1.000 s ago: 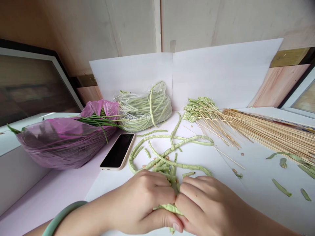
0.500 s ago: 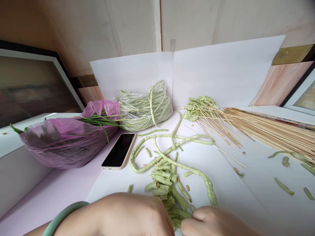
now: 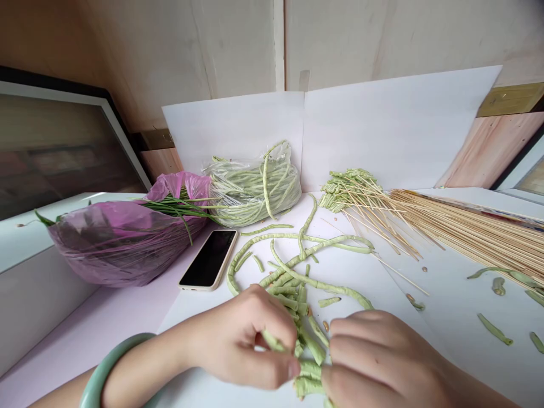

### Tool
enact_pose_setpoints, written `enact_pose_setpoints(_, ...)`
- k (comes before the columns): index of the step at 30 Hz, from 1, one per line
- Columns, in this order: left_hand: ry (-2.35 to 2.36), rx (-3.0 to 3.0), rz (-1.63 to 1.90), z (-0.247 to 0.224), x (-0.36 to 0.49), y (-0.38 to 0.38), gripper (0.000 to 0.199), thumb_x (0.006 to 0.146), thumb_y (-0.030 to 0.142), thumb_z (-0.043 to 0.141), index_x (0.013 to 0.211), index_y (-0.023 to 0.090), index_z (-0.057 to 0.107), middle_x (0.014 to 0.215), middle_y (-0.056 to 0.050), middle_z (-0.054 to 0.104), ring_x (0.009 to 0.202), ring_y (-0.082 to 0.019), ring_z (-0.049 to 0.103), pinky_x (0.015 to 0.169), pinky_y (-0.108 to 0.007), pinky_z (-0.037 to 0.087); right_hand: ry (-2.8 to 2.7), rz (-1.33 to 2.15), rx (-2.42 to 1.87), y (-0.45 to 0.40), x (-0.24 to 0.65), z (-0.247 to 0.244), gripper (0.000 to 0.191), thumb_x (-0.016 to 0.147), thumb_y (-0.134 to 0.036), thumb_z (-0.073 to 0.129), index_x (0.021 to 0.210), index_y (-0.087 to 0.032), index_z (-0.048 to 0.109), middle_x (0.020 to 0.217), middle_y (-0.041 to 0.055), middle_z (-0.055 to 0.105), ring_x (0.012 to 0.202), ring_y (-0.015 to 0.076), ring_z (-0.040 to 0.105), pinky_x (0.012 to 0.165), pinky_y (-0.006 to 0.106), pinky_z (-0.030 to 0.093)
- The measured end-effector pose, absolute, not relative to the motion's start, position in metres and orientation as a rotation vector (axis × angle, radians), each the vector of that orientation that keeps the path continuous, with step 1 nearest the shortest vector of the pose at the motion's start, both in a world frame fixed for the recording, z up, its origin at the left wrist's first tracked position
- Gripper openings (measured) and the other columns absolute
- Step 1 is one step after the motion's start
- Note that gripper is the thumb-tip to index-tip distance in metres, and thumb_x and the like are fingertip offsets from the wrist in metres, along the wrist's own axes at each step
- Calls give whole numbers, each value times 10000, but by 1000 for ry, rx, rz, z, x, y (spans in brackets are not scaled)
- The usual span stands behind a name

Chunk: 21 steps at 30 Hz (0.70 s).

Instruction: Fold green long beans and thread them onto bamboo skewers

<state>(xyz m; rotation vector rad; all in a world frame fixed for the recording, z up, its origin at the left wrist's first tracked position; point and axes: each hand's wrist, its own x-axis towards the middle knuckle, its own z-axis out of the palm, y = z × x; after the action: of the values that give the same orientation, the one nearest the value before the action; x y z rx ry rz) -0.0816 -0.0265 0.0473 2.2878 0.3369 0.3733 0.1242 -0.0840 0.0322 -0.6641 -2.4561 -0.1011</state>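
Note:
My left hand (image 3: 250, 345) is closed in a pinch on a long bean piece (image 3: 272, 340) that shows between thumb and forefinger. To its right, my right hand (image 3: 378, 357) has its fingers curled over cut long bean pieces (image 3: 309, 377), which stick out at its left side; its fingertips are hidden. Just beyond both hands is a heap of cut bean pieces (image 3: 293, 297). Long whole beans (image 3: 335, 288) loop across the white paper behind it. A pale green bangle (image 3: 100, 362) circles my left wrist.
A phone (image 3: 208, 260) lies left of the beans. Behind stand a purple bag of greens (image 3: 123, 249) and a clear bag of long beans (image 3: 255, 187). Skewered beans (image 3: 351, 187) and a bundle of thin sticks (image 3: 471, 226) lie back right. Bean scraps (image 3: 495, 328) are scattered at right.
Both hands have come up and forward into fuller view. A bean piece now shows in my left hand's pinch. The view has shifted slightly.

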Motion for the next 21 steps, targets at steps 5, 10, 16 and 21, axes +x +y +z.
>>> enact_pose_setpoints(5, 667, 2776, 417, 34, -78, -22, 199, 859, 316, 544, 717, 181, 507, 693, -6, 495, 642, -144, 460, 554, -254, 341, -2356, 35, -805, -68, 128, 36, 185, 839, -103, 436, 765, -172, 591, 648, -5, 473, 589, 144, 466, 533, 272, 401)
enact_pose_setpoints(10, 756, 2829, 481, 32, -79, -20, 201, 823, 368, 598, 771, 177, 566, 711, -8, 503, 660, -155, 463, 570, -250, 351, -2393, 171, -978, -62, 132, 33, 424, 818, -4, 359, 1070, -207, 633, 804, 24, 479, 668, 147, 512, 577, 257, 475)
enact_pose_setpoints(16, 831, 2647, 674, 31, -80, -20, 388, 774, 532, 643, 809, 152, 573, 739, -17, 507, 666, -152, 468, 578, -249, 364, -2392, 120, -952, -62, 128, 16, 592, 803, 19, 431, 1368, -157, 432, 857, 30, 535, 639, 121, 575, 599, 219, 536)
enact_pose_setpoints(21, 678, 2680, 675, 32, -79, -27, 407, 885, 556, 483, 905, 161, 581, 785, -42, 550, 709, -165, 493, 624, -260, 396, -2245, 255, -990, -67, 120, 14, 488, 713, 48, 451, 1105, -241, 489, 815, -26, 576, 708, 108, 619, 697, 177, 533)
